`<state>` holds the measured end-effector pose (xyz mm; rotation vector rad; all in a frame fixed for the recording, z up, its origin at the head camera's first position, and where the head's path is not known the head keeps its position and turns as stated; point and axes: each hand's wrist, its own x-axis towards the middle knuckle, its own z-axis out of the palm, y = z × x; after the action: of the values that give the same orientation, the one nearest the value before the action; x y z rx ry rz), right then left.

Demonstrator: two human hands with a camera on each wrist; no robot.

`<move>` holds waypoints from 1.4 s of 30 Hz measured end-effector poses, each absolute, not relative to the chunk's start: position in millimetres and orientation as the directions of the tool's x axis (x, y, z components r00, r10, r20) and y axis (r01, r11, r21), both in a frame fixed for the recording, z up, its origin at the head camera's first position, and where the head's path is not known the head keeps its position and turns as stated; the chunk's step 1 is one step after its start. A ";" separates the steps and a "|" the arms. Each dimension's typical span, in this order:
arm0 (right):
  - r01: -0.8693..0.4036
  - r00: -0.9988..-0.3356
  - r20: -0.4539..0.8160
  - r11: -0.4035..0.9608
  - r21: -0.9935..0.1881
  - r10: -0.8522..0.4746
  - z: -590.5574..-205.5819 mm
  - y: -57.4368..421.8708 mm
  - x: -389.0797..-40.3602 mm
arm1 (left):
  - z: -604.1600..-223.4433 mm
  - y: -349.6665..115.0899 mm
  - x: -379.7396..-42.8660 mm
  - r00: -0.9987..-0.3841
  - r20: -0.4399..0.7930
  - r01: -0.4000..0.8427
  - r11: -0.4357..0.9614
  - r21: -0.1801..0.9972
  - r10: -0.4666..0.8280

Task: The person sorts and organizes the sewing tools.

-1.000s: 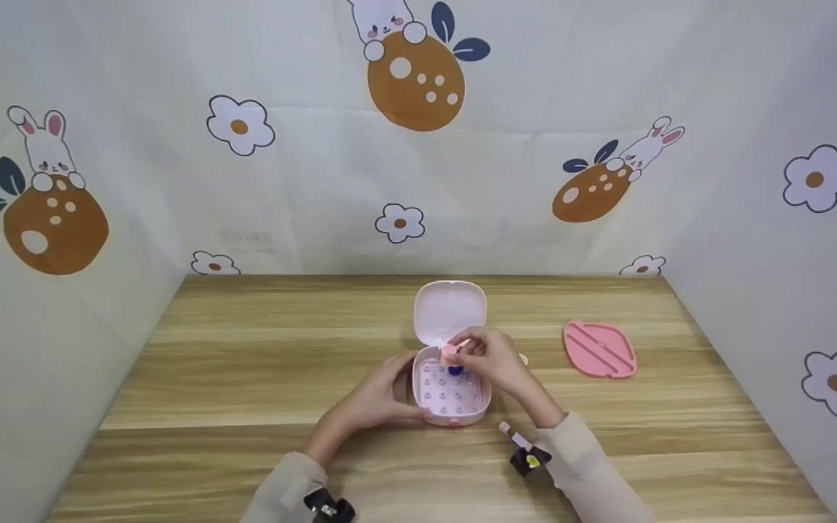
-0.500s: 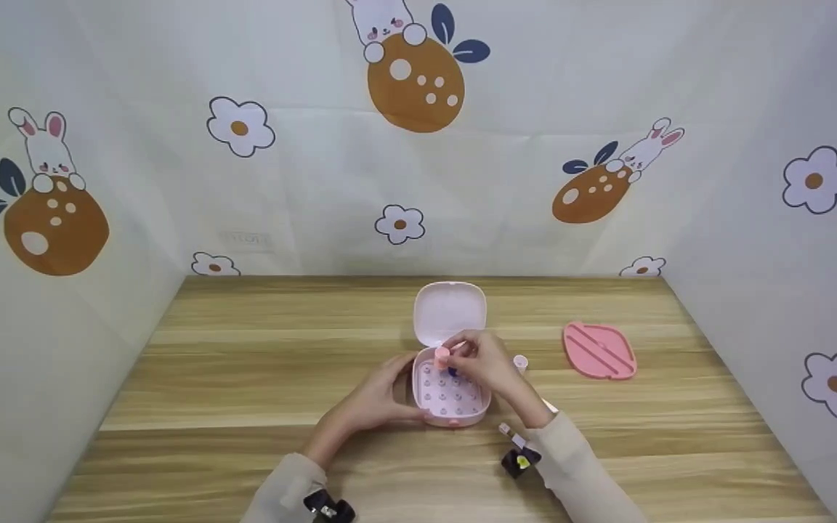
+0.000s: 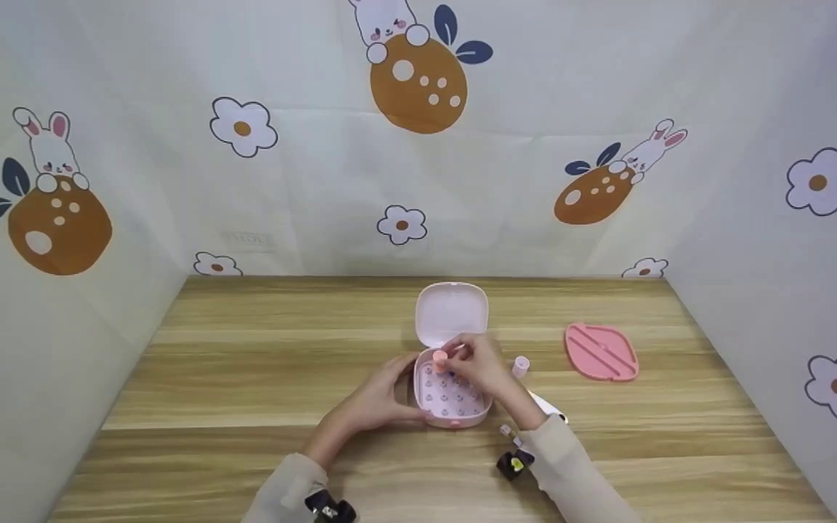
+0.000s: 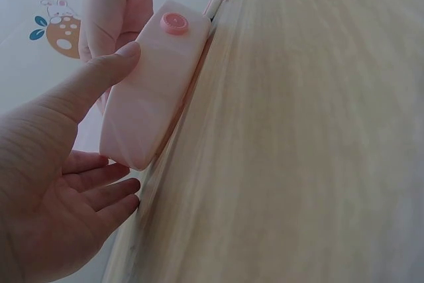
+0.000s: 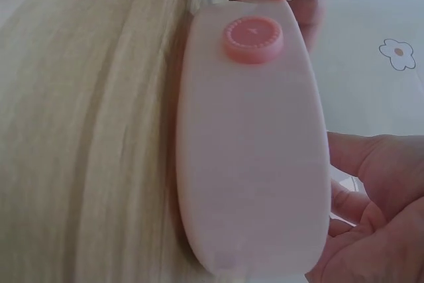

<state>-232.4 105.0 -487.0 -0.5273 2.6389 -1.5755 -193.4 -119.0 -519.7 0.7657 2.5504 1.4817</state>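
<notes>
The right hand (image 3: 478, 363) pinches a small salmon-pink cylinder (image 3: 440, 361) between thumb and fingertips, with only a narrow gap between them. The cylinder is at the far left corner of a pale pink hinged box (image 3: 472, 419); its long axis looks nearly upright, one flat end facing up. Whether its lower end touches anything is hidden. The left hand (image 3: 382, 396), spread in a wide C, holds the box's near left corner, thumb on the front and fingers along the left side. The box lies flat on the wooden table (image 3: 259, 312), its round pink button (image 5: 254, 39) facing the person and its lid (image 3: 452, 316) tilted back at the far side. Rows of small pegs (image 3: 445, 399) line its floor. To its right sits a short pale pink cap-like piece (image 3: 521, 366); farther right lies a pink slotted tray (image 3: 601, 352), its ridges running diagonally from far left to near right.
</notes>
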 end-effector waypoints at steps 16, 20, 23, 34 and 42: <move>-0.273 -0.955 0.170 0.497 -0.824 -0.243 -495.5 101.5 -228.7 | -520.2 -119.2 -194.0 -0.867 0.170 0.381 0.402 0.832 0.469; -0.261 -0.960 0.166 0.508 -0.821 -0.224 -496.8 99.7 -228.2 | -519.9 -119.2 -194.0 -0.862 0.179 0.390 0.396 0.831 0.474; -0.257 -0.962 0.167 0.511 -0.820 -0.217 -497.0 99.2 -227.7 | -519.3 -119.4 -193.8 -0.863 0.173 0.383 0.394 0.836 0.474; -0.258 -0.960 0.156 0.519 -0.815 -0.232 -494.7 101.3 -226.8 | -520.1 -118.9 -194.3 -0.864 0.177 0.387 0.398 0.832 0.472; -0.253 -0.957 0.143 0.483 -0.839 -0.252 -486.5 107.0 -225.1 | -520.0 -119.0 -193.9 -0.871 0.161 0.372 0.409 0.833 0.464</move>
<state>-225.1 107.0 -486.5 -0.4606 2.7053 -1.5302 -193.9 -119.0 -520.0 0.7612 2.5560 1.4722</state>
